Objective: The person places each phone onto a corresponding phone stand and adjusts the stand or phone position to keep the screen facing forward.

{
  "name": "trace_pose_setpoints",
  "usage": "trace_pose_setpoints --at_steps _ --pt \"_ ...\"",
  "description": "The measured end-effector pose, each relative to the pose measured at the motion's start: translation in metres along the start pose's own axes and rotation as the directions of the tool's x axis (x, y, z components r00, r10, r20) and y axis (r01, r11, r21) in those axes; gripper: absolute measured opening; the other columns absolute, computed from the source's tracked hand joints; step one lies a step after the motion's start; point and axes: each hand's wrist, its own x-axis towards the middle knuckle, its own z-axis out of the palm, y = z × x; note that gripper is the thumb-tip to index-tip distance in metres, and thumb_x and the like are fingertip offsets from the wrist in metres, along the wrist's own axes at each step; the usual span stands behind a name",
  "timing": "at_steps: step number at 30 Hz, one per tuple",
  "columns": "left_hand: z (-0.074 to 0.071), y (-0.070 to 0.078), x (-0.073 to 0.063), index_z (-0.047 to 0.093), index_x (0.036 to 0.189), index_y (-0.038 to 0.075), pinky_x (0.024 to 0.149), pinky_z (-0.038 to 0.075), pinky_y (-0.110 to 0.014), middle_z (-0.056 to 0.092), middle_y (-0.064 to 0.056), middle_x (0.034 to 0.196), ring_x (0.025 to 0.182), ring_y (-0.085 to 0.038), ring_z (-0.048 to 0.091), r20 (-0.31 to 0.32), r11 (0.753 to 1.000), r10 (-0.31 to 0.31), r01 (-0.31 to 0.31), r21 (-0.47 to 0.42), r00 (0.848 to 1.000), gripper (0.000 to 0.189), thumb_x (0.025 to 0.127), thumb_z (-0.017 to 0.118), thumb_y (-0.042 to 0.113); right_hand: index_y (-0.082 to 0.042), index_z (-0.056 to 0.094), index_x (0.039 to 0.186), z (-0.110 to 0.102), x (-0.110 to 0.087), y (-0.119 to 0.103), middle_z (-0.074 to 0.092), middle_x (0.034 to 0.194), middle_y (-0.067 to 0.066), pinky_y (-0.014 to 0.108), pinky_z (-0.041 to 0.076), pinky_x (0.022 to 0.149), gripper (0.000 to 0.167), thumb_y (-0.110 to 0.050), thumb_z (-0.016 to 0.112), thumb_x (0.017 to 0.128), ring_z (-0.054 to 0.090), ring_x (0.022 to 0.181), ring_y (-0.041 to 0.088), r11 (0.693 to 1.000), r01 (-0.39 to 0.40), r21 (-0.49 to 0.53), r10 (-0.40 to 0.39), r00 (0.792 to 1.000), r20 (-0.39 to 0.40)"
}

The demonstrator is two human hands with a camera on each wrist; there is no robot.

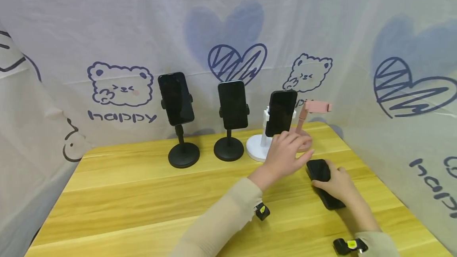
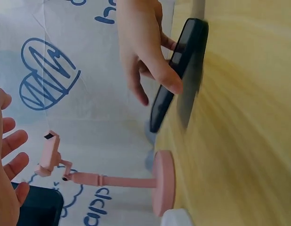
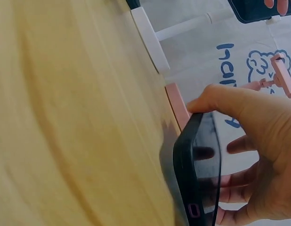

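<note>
My right hand [image 1: 339,185] grips a black smartphone [image 1: 319,169] by its long edges, thumb on one side and fingers on the other. In the left wrist view this phone [image 2: 179,63] tilts over the wooden table, its shadow beside it. My left hand [image 1: 285,154] reaches forward with loosely spread fingers and holds nothing. It overlaps the lower end of another phone [image 1: 282,110], which stands upright in a white phone stand [image 1: 255,148]. Just right of that is a pink phone stand [image 1: 317,107] with a round base, partly hidden by the left hand in the head view.
Further left, two black stands carry upright phones: one phone [image 1: 233,104] near the middle, another phone [image 1: 175,98] beyond it. The stands line the table's back edge. Behind and to the right hangs a printed cloth [image 1: 160,31]. The wooden table [image 1: 143,209] extends toward me.
</note>
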Motion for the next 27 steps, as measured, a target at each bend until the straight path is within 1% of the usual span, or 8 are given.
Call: trace_pose_setpoints --at_steps 4,8,12,16,19,22,25,27 --pt "-0.003 -0.003 0.006 0.068 0.117 0.029 0.081 0.045 -0.029 0.068 0.012 0.114 0.101 -0.011 0.059 -0.045 0.994 0.067 -0.063 0.091 0.997 0.031 0.092 0.060 0.045 0.009 0.021 0.148 -0.003 -0.002 0.001 0.039 0.119 0.050 0.067 0.045 0.080 0.099 -0.044 0.072 0.082 0.049 0.102 0.063 1.000 0.005 0.027 -0.002 0.995 -0.097" --pt "-0.006 -0.006 0.015 0.069 0.118 0.028 0.080 0.047 -0.030 0.069 0.011 0.112 0.098 -0.012 0.060 -0.063 0.984 0.117 -0.107 0.146 0.991 0.031 0.092 0.060 0.042 0.004 0.018 0.152 -0.004 -0.004 0.003 0.040 0.116 0.047 0.064 0.044 0.078 0.099 -0.042 0.071 0.083 0.048 0.099 0.058 0.999 0.003 0.043 0.006 0.980 -0.201" --pt "-0.010 -0.007 0.028 0.067 0.121 0.028 0.082 0.048 -0.029 0.069 0.011 0.114 0.101 -0.012 0.060 -0.026 0.969 0.148 -0.139 0.206 0.989 0.031 0.094 0.057 0.040 0.001 0.017 0.153 -0.005 -0.005 0.004 0.041 0.115 0.045 0.064 0.042 0.079 0.098 -0.039 0.071 0.082 0.046 0.099 0.055 0.998 0.013 0.059 0.005 0.957 -0.291" --pt "-0.013 -0.006 0.044 0.066 0.122 0.027 0.085 0.048 -0.030 0.068 0.010 0.116 0.105 -0.013 0.060 0.023 0.946 0.190 -0.190 0.263 0.981 0.032 0.096 0.052 0.040 -0.002 0.013 0.155 -0.008 -0.007 0.006 0.038 0.118 0.047 0.066 0.040 0.081 0.098 -0.037 0.071 0.083 0.043 0.101 0.054 0.994 -0.003 0.112 0.041 0.941 -0.336" --pt "-0.016 -0.006 0.056 0.066 0.120 0.026 0.088 0.047 -0.031 0.068 0.009 0.115 0.108 -0.015 0.059 0.027 0.924 0.233 -0.230 0.306 0.972 0.031 0.097 0.048 0.039 -0.006 0.009 0.156 -0.013 -0.009 0.007 0.033 0.124 0.047 0.068 0.039 0.084 0.098 -0.036 0.069 0.085 0.039 0.104 0.055 0.987 -0.026 0.158 0.081 0.932 -0.352" --pt "-0.018 -0.009 0.066 0.066 0.116 0.026 0.092 0.045 -0.031 0.067 0.008 0.114 0.111 -0.017 0.059 0.028 0.893 0.269 -0.261 0.366 0.963 0.030 0.099 0.045 0.038 -0.011 0.008 0.158 -0.018 -0.010 0.007 0.031 0.127 0.046 0.068 0.038 0.085 0.097 -0.036 0.067 0.085 0.038 0.106 0.055 0.981 -0.034 0.192 0.107 0.918 -0.383" --pt "-0.018 -0.012 0.076 0.067 0.115 0.024 0.094 0.044 -0.031 0.067 0.007 0.113 0.110 -0.017 0.059 0.034 0.855 0.307 -0.292 0.428 0.951 0.030 0.099 0.045 0.036 -0.016 0.010 0.158 -0.022 -0.012 0.008 0.032 0.127 0.044 0.068 0.038 0.085 0.097 -0.035 0.068 0.084 0.038 0.105 0.052 0.975 -0.037 0.220 0.131 0.895 -0.426" --pt "-0.017 -0.015 0.081 0.067 0.114 0.023 0.094 0.045 -0.031 0.068 0.007 0.113 0.108 -0.016 0.060 0.033 0.836 0.329 -0.308 0.454 0.944 0.029 0.099 0.044 0.034 -0.020 0.009 0.158 -0.024 -0.013 0.010 0.032 0.126 0.042 0.067 0.039 0.084 0.097 -0.035 0.069 0.083 0.039 0.103 0.050 0.971 -0.049 0.235 0.153 0.882 -0.445"
